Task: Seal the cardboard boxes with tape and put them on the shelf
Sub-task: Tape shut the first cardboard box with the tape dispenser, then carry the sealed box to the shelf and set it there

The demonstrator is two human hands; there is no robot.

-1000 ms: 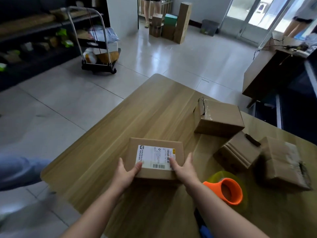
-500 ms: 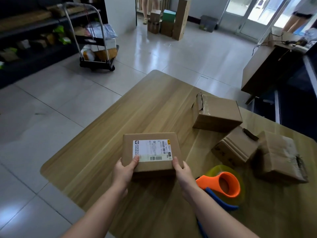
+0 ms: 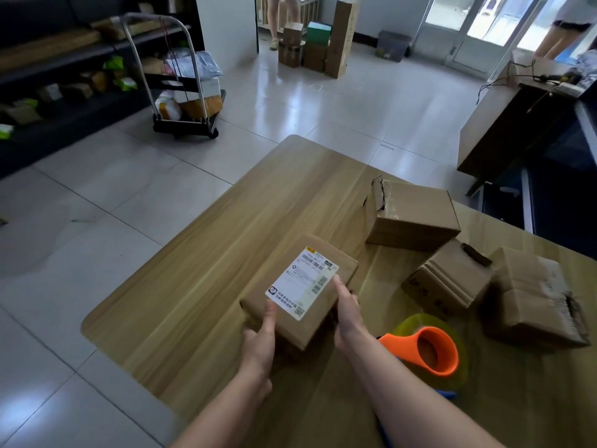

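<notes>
A flat cardboard box [image 3: 339,270] with a white shipping label on top sits turned at an angle on the wooden table [image 3: 226,270]. My left hand [image 3: 261,337] grips its near left corner, thumb on the top face. My right hand [image 3: 347,310] holds its right side, fingers along the edge. A tape dispenser [image 3: 436,350] with an orange handle and a yellowish roll lies just right of my right forearm. Three more cardboard boxes rest on the right: a large one [image 3: 413,218], a ridged one [image 3: 449,279] and a worn one [image 3: 536,295].
A dark shelf [image 3: 48,76] with parcels lines the far left wall. A loaded hand trolley [image 3: 184,95] stands on the tiled floor before it. Stacked boxes [image 3: 323,40] and a person's legs are by the far doorway. A dark desk [image 3: 517,124] stands at right.
Both hands have turned the labelled box clockwise, so its label now runs diagonally. The view has shifted slightly, and the blue-sleeved shape at the left edge is gone.
</notes>
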